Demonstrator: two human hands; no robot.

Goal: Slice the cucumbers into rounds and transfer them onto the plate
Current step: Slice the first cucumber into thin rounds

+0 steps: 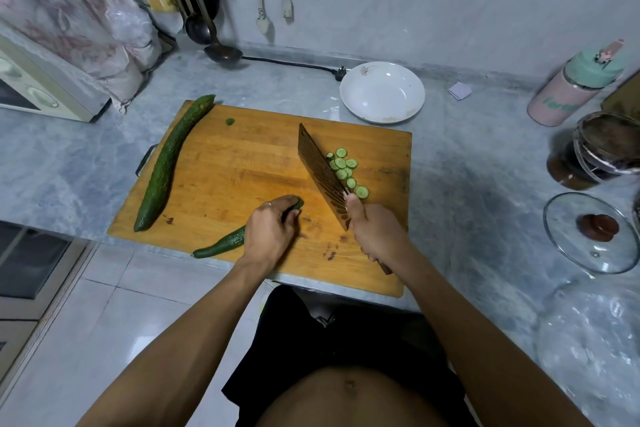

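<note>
A wooden cutting board (242, 156) lies on the counter. My left hand (268, 234) presses down on a partly cut cucumber (225, 243) at the board's near edge; its cut end peeks out past my fingers. My right hand (372, 230) grips the handle of a cleaver (320, 172), whose blade stands between the cucumber and several cut rounds (346, 170) on its right. A whole long cucumber (169, 163) rests along the board's left side. A small green end piece (230, 121) sits near the far edge. An empty white plate (382, 92) stands behind the board.
A microwave (38, 87) is at the left. Ladles (221, 52) and a black cord (294, 63) lie by the back wall. A pink bottle (575, 83), a dark jar (588, 152) and a glass lid (595, 232) stand at the right.
</note>
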